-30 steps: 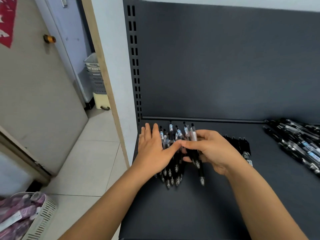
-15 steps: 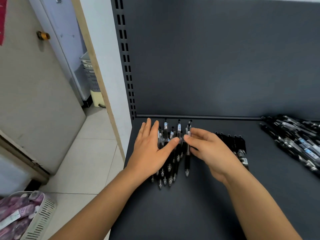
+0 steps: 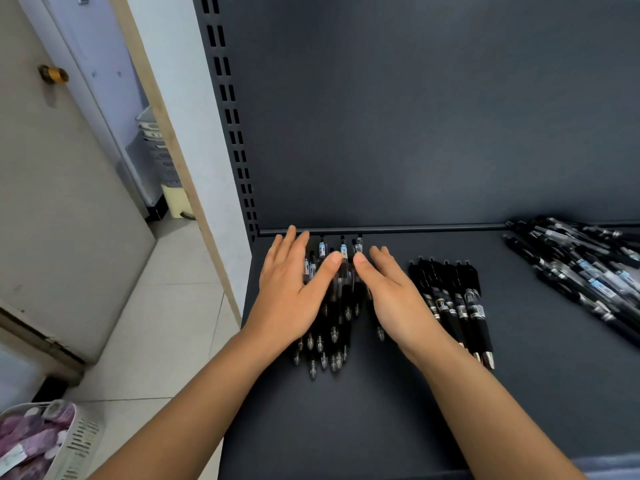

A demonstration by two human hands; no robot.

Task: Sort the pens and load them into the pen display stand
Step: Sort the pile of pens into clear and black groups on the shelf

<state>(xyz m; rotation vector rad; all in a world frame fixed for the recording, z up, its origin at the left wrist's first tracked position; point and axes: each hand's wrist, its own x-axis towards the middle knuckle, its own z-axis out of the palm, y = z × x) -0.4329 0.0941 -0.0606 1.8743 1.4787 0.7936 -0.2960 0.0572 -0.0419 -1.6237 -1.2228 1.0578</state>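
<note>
both hands lie flat and spread, palms down, pinching nothing. the left hand (image 3: 294, 285) rests over the left side of a batch of clear-bodied pens (image 3: 337, 306), and the right hand (image 3: 394, 292) presses along its right side. the two thumbs almost meet across the middle, so the batch is hemmed in between them. these pens lie side by side on the dark shelf (image 3: 381, 410), tips toward the person and clicker ends near the rail (image 3: 415, 229) at the back. their tips are uneven, some sticking out further than others. just beside the right hand a row of black pens (image 3: 457, 299) lies neater, parallel and touching. well apart, at the far right of the shelf, a loose heap of pens (image 3: 581, 268) lies crisscrossed. from this the sorting looks partly done: two groups are split by kind, one is being squared up, and the heap looks unsorted. no separate display stand shows, so i cannot tell how far loading has got. on the floor at lower left stands a pale basket (image 3: 79, 441) of purplish packets.
</note>
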